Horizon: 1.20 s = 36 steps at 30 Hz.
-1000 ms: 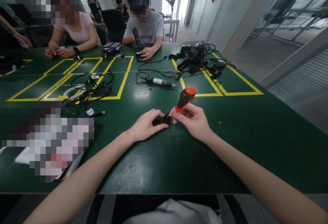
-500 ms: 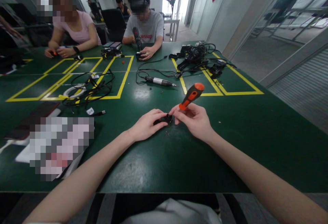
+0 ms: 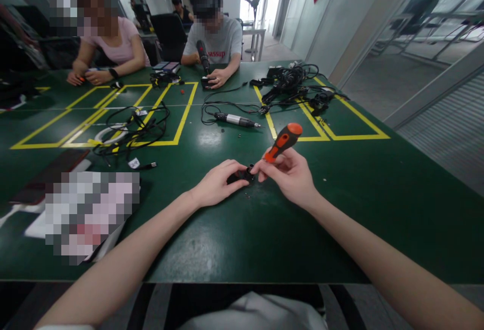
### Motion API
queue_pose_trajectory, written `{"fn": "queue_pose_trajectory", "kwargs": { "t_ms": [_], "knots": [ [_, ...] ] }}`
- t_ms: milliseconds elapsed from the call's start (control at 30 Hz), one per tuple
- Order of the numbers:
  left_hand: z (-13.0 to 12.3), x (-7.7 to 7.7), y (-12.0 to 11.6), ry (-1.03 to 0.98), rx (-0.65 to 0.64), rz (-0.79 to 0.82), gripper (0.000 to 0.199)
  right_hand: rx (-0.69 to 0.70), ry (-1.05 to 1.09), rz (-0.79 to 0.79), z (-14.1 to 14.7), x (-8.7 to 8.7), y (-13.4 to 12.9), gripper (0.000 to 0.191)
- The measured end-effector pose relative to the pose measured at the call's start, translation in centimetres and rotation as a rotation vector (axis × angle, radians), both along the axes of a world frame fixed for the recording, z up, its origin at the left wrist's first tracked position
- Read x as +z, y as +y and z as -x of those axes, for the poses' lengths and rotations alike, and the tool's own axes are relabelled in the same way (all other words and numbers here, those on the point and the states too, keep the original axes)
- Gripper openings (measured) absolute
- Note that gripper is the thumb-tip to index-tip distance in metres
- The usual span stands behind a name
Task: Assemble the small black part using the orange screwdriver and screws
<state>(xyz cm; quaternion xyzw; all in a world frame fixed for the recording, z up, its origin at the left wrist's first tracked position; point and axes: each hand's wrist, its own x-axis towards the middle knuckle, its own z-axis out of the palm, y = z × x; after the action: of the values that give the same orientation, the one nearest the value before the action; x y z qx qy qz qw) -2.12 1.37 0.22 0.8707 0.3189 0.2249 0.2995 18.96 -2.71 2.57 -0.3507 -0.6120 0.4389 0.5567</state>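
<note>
My left hand (image 3: 217, 184) pinches a small black part (image 3: 249, 172) between thumb and fingers, low over the green table (image 3: 234, 244). A round opening shows at the part's right end; the rest is covered by my fingers. In my right hand (image 3: 293, 176) is a screwdriver (image 3: 286, 139) with an orange and dark grey handle, tilted up to the right. My right fingertips are beside the black part, and the screwdriver's shaft is hidden by the hand. Tiny crumbs (image 3: 247, 195) lie on the table just below the part.
Beyond my hands lies a black and silver electric screwdriver (image 3: 236, 120) with its cord. Coiled cables (image 3: 132, 128) are at the left, a heap of black cables (image 3: 287, 83) at the back right. Phones (image 3: 49, 176) rest at the left. Two people sit across the table.
My right fingertips have shifted slightly, and the round opening of the black part shows a little more. My left hand keeps its hold.
</note>
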Motion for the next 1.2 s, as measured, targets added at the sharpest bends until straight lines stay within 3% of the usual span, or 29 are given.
{"fn": "queue_pose_trajectory", "kwargs": {
  "t_ms": [167, 433, 700, 900, 1200],
  "knots": [
    [-0.03, 0.00, 0.00, -0.035, 0.025, 0.015, 0.022, -0.067, -0.060, -0.013, -0.17, 0.52, 0.10, 0.036],
    [0.04, -0.23, 0.05, -0.052, 0.049, 0.020, 0.032, 0.050, 0.022, -0.007, 0.00, 0.03, -0.11, 0.036],
    [0.05, -0.34, 0.06, -0.043, 0.052, 0.010, 0.033, -0.028, -0.080, -0.027, -0.22, 0.46, 0.05, 0.040],
    [0.08, -0.25, -0.05, -0.034, 0.052, 0.002, 0.031, 0.026, 0.010, 0.020, 0.01, 0.20, -0.09, 0.039],
    [0.22, -0.14, 0.04, 0.012, 0.040, -0.048, 0.029, -0.037, 0.002, 0.014, -0.17, 0.28, 0.13, 0.037]
  ]
}}
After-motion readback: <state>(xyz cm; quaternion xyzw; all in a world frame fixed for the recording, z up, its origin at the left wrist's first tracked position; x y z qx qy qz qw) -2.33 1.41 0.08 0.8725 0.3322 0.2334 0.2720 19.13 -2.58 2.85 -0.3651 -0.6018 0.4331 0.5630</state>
